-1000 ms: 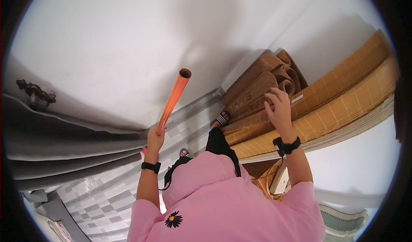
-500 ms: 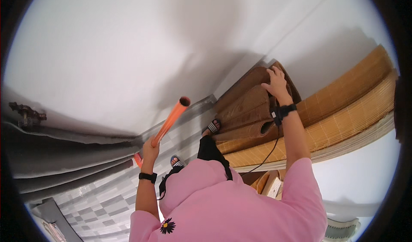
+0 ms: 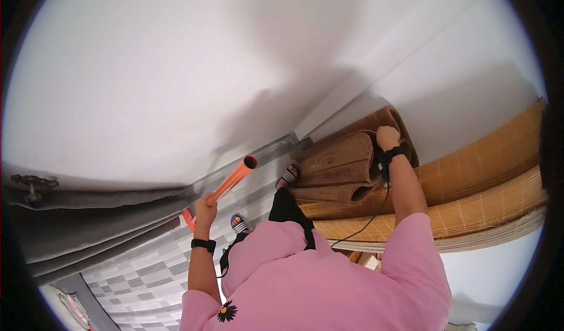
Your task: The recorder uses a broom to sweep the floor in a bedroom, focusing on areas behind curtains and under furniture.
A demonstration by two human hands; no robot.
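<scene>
My left hand (image 3: 205, 210) is wrapped round an orange hollow tube (image 3: 233, 179), which slants up and away with its open end at the top. A lower bit of orange shows below the hand. On the right, brown rolled mats (image 3: 336, 157) stand on end against the wall. My right hand (image 3: 388, 138) is closed in a fist at the upper rim of these mats, its fingers bent over the edge and partly hidden. A dark strap with a small device and a cable sits on the right wrist.
Tan bamboo mats (image 3: 470, 205) lean along the right side. A grey curtain (image 3: 94, 222) hangs at the left, below a rusty wall fitting (image 3: 34, 185). White walls meet in a corner ahead. The floor (image 3: 141, 284) has grey and white tiles.
My right hand went from spread fingers above the brown mats to closed at their rim. The mats' tops have shifted lower and slightly right. The orange tube is nearly where it was.
</scene>
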